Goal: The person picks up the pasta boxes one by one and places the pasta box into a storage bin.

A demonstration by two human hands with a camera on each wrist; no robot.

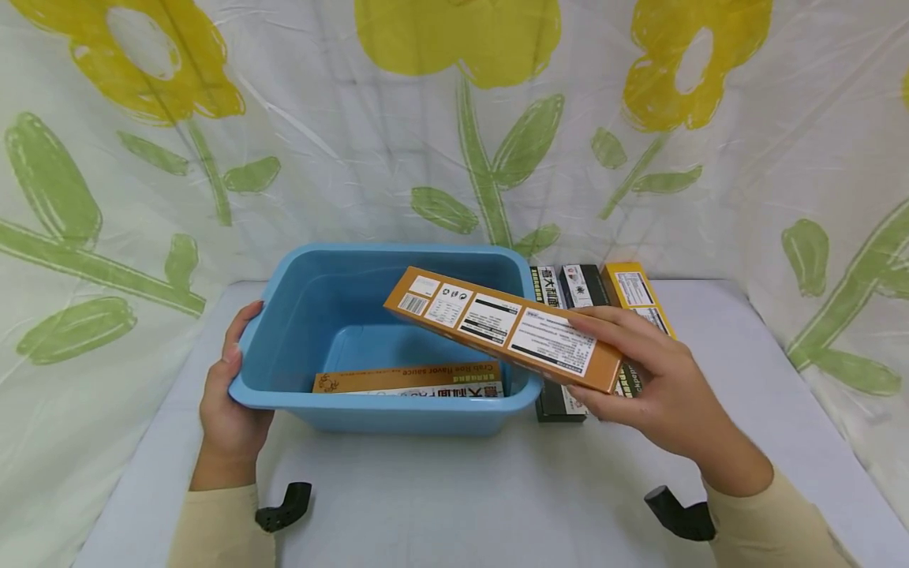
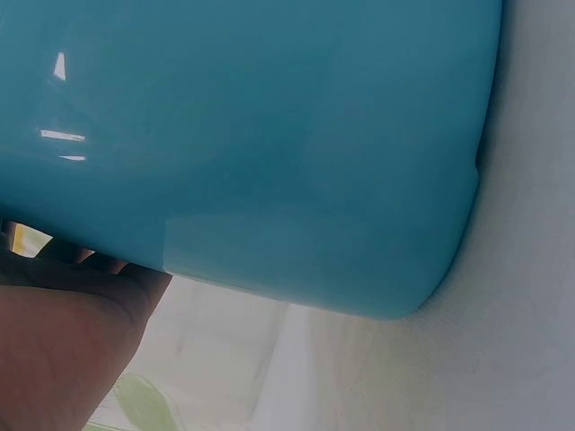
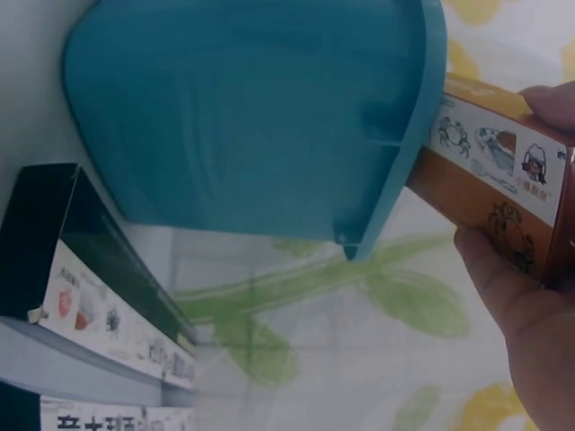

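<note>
Orange box [image 1: 497, 327] — right hand [image 1: 667, 386] grips end.

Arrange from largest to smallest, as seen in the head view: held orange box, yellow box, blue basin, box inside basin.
Blue basin
Held orange box, perhaps enlarged by nearness
Box inside basin, partly hidden
Yellow box, partly covered
</note>
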